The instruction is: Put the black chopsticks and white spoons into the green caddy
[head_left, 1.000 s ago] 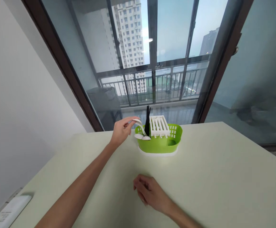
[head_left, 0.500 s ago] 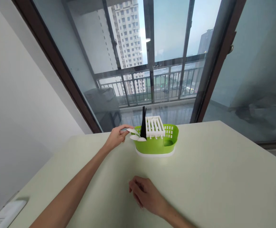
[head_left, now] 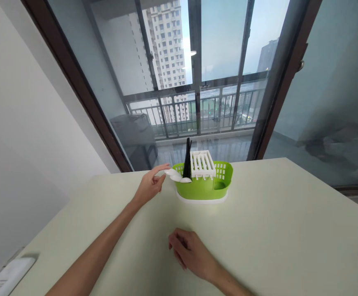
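No readable text anywhere, white device (head_left: 4, 279) at the table's near-left corner — markings too blurred to read
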`<state>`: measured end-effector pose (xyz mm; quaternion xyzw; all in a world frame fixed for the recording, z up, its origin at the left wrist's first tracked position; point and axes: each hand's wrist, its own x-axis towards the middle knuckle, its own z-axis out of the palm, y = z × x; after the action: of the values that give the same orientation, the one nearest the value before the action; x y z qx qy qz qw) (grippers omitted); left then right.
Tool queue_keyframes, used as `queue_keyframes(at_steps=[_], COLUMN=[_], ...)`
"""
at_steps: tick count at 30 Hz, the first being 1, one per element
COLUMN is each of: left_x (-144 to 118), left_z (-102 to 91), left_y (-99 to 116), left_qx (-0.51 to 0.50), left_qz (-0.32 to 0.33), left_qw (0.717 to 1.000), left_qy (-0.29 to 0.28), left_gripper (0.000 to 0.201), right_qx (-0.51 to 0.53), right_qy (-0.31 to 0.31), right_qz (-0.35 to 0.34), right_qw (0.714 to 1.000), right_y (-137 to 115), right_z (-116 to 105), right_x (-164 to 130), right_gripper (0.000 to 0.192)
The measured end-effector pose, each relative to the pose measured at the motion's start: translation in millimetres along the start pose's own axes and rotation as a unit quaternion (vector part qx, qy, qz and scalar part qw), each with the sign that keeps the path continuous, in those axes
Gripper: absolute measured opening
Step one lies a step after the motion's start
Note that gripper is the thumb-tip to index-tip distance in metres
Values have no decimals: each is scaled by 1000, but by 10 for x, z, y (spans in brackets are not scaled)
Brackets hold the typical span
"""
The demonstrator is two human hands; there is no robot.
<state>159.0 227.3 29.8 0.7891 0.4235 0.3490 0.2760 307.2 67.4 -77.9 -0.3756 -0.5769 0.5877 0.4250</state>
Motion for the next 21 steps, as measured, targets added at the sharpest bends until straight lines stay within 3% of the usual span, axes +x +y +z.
queue_keyframes(at_steps=[5, 9, 12, 17, 21], left_x=[-79, -119, -136, -92, -9], left_z=[42, 302, 566, 893, 1087], left_y=[-332, -567, -604, -509, -410], left_qx=[31, 7, 0, 18, 53], left_qz=[3, -8, -36, -55, -69], left_qw=[999, 998, 995, 997, 996], left_qy=[22, -59, -95, -56, -27], left_gripper=[65, 100, 116, 106, 103], right_qx=[-2, 3, 22, 118, 244], right_qy=[1, 0, -6, -26, -15], right_qz=[8, 17, 19, 38, 32], right_qw=[1000, 1000, 1000, 992, 969], right_y=[-35, -74, -82, -111, -132], right_z=[2, 17, 28, -20, -63], right_x=[2, 0, -2, 20, 57], right_gripper=[43, 41, 44, 53, 53])
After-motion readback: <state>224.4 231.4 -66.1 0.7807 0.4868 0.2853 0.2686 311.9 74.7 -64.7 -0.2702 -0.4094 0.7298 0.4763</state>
